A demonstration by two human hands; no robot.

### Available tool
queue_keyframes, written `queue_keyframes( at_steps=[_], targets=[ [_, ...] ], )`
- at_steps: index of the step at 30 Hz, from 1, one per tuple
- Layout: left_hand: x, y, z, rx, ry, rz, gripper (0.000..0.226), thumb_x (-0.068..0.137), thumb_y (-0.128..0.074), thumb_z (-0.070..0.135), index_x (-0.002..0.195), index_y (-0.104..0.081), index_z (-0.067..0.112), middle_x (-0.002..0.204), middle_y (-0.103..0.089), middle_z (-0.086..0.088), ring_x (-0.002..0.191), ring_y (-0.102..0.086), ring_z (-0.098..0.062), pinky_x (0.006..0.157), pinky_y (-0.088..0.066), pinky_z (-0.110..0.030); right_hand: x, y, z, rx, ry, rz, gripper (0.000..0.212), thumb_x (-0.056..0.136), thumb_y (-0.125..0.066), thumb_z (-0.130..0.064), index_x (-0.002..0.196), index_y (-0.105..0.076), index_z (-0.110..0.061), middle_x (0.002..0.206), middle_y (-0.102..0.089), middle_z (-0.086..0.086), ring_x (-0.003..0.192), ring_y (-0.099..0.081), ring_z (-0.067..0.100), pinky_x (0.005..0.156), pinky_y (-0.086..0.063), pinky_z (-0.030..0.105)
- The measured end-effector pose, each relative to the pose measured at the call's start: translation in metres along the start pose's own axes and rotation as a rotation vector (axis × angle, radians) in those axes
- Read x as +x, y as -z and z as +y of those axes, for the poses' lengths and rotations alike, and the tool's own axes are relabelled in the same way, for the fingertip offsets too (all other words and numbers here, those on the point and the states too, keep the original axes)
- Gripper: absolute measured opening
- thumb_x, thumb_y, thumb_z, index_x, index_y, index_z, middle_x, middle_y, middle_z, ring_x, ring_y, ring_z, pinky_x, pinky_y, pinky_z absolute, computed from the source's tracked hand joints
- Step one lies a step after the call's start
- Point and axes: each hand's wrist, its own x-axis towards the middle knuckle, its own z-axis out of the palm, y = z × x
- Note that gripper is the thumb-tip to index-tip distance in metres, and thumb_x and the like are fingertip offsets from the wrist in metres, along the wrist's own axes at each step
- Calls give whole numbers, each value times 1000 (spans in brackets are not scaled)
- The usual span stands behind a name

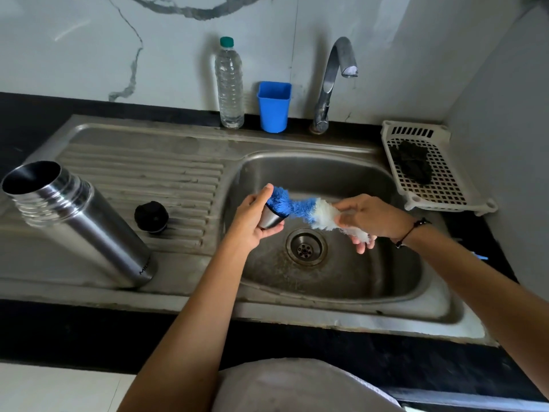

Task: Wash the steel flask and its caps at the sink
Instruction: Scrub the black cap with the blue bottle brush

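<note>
Scrubbing a steel cap [271, 219] over the sink basin [326, 281].

Left hand [252, 220] curled round the cap, thumb up on its rim, blue end of a bottle brush [300, 208] pushed into the mouth. Right hand [371, 217] gripping the brush at its white bristles (handle hidden behind fingers); black cord at the wrist. On the ribbed drainboard [142, 173] to the left: steel flask [80, 224] standing open-mouthed, black inner cap [151, 217] near it, apart. Right of basin, white perforated tray [430, 173] with a dark scrubber [414, 165]. Behind: tap [332, 84], blue cup [274, 107], plastic water bottle [229, 84] against marble wall.
</note>
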Motion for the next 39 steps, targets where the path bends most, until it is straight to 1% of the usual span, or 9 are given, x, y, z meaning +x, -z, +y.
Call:
queue_keyframes(
  at_steps=[7, 13, 18, 23, 25, 28, 32, 35, 39],
  targets=[
    [-2, 0, 3, -22, 99, -183, 55, 76, -70, 41, 121, -57, 13, 113, -60, -16, 90, -62, -31, 75, -58, -47, -15, 24, -3, -40, 74, 0, 34, 93, -45, -4, 114, -61, -25, 63, -60, 28, 58, -61, 34, 50, -52, 29],
    [-3, 13, 1, -8, 116, -422, 92, 47, -86, 54, 117, -56, 3, 91, -64, -17, 71, -65, -27, 65, -58, -39, -20, 47, -10, 48, 57, -119, 28, 96, -48, -7, 111, -61, -26, 55, -53, 12, 48, -58, 22, 45, -49, 26],
    [0, 12, 5, -282, 116, -240, 69, 67, -69, 49, 115, -56, 1, 103, -60, -19, 84, -64, -29, 67, -59, -37, -21, 58, -11, 217, 139, -24, 21, 93, -50, -6, 106, -63, -18, 64, -61, 17, 45, -56, 22, 40, -47, 25],
    [4, -1, 11, -324, 87, 7, 67, 76, -69, 53, 123, -53, 8, 110, -61, -16, 89, -60, -25, 73, -50, -35, -14, 21, -6, 289, 223, 60, 45, 90, -52, 5, 131, -51, -14, 83, -65, 2, 44, -50, 11, 34, -38, 17],
    [5, -8, 14, -416, 52, 90, 44, 83, -66, 45, 111, -55, 12, 111, -56, -15, 92, -58, -27, 76, -52, -36, -15, -6, -9, 246, 310, 157, 59, 90, -50, 8, 136, -41, -29, 105, -62, -8, 55, -56, 2, 45, -45, 14],
    [6, -14, 19, -498, -23, 112, 23, 90, -57, 38, 90, -58, 16, 92, -56, -7, 88, -56, -23, 88, -50, -41, -9, -48, 2, -123, 527, 360, 76, 89, -51, -2, 137, -23, -54, 135, -54, -1, 112, -60, 10, 98, -48, 34],
    [5, -23, 24, -585, -64, 101, 31, 89, -55, 44, 100, -58, 14, 100, -62, -8, 91, -61, -22, 77, -51, -37, 0, -82, 13, -232, 393, 528, 82, 90, -49, -6, 135, -5, -59, 87, -67, 13, 67, -59, 25, 73, -54, 43],
    [2, -24, 25, -691, -76, 161, 48, 86, -61, 44, 117, -51, 9, 119, -54, -14, 102, -58, -27, 73, -54, -35, 4, -74, 13, -115, 296, 531, 75, 90, -47, -3, 136, -11, -51, 84, -68, 14, 54, -49, 13, 66, -48, 30],
    [1, -25, 29, -649, -119, 109, 34, 92, -51, 46, 96, -57, 13, 100, -62, -10, 96, -60, -23, 94, -46, -36, -1, -79, 4, -125, 415, 524, 80, 91, -46, -5, 133, -11, -63, 82, -68, 12, 54, -53, 17, 66, -51, 31]
  ],
)
